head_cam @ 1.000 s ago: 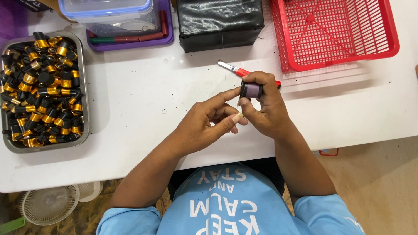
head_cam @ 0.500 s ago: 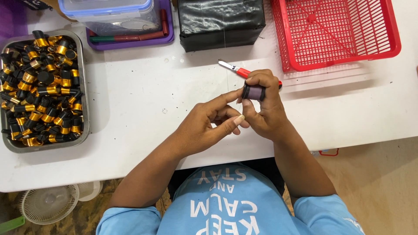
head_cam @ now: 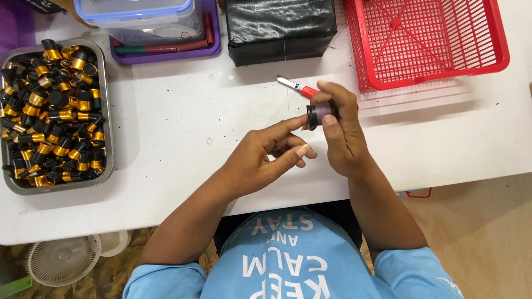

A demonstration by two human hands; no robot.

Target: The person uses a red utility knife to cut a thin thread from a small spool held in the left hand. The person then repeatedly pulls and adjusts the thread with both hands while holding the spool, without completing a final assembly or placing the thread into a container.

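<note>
The scene was bright and evenly lit from above, and the white bench (head_cam: 183,127) around the hands came close to washing out. Shadows were soft and short: a faint one lay under the left hand (head_cam: 260,158), and a pale grid shadow fell just below the red basket (head_cam: 426,44) beyond the right hand (head_cam: 341,133). The black wrapped box (head_cam: 281,27) showed dull glare. Focus was fairly sharp, with slight softness and bending toward the edges.
</note>
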